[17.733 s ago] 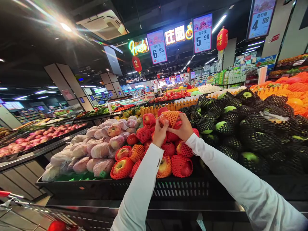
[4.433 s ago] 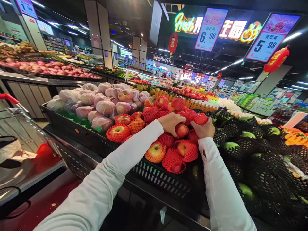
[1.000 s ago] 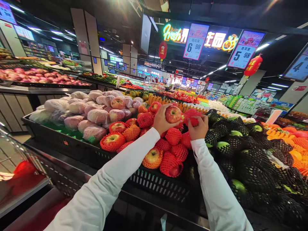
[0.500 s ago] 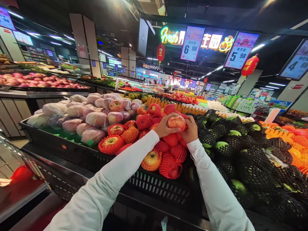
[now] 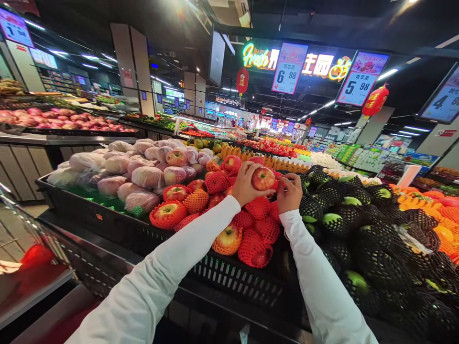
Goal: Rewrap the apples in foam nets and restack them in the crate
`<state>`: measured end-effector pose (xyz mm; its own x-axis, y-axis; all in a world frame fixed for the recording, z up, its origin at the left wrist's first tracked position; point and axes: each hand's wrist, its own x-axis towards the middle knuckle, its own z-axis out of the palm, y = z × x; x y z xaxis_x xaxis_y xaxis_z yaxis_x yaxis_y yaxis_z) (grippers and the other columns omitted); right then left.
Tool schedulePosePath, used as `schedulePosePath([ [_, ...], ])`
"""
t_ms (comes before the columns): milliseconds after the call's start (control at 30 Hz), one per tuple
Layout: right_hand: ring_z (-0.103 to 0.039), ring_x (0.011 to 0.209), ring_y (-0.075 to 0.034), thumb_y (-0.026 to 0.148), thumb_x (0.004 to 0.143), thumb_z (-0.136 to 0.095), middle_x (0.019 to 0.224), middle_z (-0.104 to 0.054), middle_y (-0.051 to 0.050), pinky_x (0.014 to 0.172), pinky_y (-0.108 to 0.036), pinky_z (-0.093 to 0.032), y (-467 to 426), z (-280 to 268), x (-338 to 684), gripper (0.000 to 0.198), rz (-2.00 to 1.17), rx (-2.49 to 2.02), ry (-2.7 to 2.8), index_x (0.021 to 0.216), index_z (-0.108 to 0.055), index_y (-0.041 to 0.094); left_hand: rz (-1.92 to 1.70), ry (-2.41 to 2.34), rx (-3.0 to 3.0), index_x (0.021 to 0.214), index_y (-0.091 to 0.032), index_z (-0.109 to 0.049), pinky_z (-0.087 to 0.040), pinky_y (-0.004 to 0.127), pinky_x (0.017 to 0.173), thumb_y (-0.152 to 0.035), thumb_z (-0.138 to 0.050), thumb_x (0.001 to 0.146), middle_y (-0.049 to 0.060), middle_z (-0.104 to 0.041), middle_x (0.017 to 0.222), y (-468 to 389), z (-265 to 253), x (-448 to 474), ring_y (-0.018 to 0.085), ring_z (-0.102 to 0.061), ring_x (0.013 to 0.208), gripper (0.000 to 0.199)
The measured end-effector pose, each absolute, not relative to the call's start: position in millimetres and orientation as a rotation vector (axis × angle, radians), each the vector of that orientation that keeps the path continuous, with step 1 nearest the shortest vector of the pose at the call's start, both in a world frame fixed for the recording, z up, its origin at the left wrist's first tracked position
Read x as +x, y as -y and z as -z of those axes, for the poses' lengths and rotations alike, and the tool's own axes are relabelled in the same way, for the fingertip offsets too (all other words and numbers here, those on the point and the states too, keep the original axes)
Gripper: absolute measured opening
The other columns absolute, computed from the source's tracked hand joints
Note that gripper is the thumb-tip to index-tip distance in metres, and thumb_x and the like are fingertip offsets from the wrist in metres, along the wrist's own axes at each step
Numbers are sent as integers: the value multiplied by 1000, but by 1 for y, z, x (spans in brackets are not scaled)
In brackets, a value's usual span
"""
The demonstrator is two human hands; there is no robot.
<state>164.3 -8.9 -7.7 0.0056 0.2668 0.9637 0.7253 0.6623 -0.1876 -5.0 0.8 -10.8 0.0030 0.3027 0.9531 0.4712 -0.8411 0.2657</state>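
Observation:
A bare red-and-yellow apple (image 5: 263, 178) is held up in my left hand (image 5: 244, 184), with the thumb beneath it and the fingers behind. Just right of it, my right hand (image 5: 291, 192) has its fingers curled together near the apple's side. Red netting shows close to those fingertips, but I cannot tell whether they grip it. Below both hands lie apples in red foam nets (image 5: 257, 208) and an apple in an orange foam net (image 5: 228, 239), inside a black slotted crate (image 5: 236, 283).
Left of these apples are plastic-wrapped fruits (image 5: 147, 177). Green fruits in black nets (image 5: 353, 224) fill the right side, with orange-netted fruits (image 5: 444, 224) beyond. A metal cart (image 5: 34, 224) stands at the left. Price signs (image 5: 289, 68) hang overhead.
My right hand has come off the apple and shifted slightly right, its fingers curling. The apple stays in my left hand and has turned, showing more of its yellowish top. The view has tilted slightly.

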Motion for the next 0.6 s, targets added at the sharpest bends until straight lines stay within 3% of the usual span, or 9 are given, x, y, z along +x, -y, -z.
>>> schedulePosePath([
  [133,-55,81,-18,20,79,-52,108,-54,-12,58,-28,-52,12,6,162,33,362,-831,1617,104,-72,14,1767,871,-2181,126,-18,-52,-39,49,109,-43,-89,60,14,-47,126,-6,15,-5,31,-47,120,80],
  [233,-56,86,-19,15,72,-54,106,-54,-10,73,-33,-55,13,3,162,32,338,-852,1681,101,-69,15,1771,946,-2168,127,-19,-51,-38,50,109,-43,-91,57,14,-49,128,-9,17,-5,33,-46,121,84],
  [300,-54,81,-18,13,68,-54,102,-53,-8,74,-33,-54,13,2,162,30,309,-896,1664,96,-63,15,1812,961,-2166,125,-19,-50,-37,51,109,-47,-91,54,13,-53,127,-9,17,-4,33,-47,121,86],
  [433,-49,67,-12,15,64,-60,99,-50,-5,60,-27,-49,10,5,162,32,185,-961,1592,93,-48,16,2028,980,-2110,121,-20,-49,-41,49,106,-52,-90,54,12,-57,121,-8,14,-3,31,-53,116,84],
  [600,-51,60,-11,15,66,-59,89,-53,-1,53,-23,-44,13,7,153,23,60,-929,1815,85,-47,18,2136,1121,-1996,120,-20,-48,-44,46,103,-55,-88,57,12,-57,120,-7,13,-4,30,-57,115,82],
])
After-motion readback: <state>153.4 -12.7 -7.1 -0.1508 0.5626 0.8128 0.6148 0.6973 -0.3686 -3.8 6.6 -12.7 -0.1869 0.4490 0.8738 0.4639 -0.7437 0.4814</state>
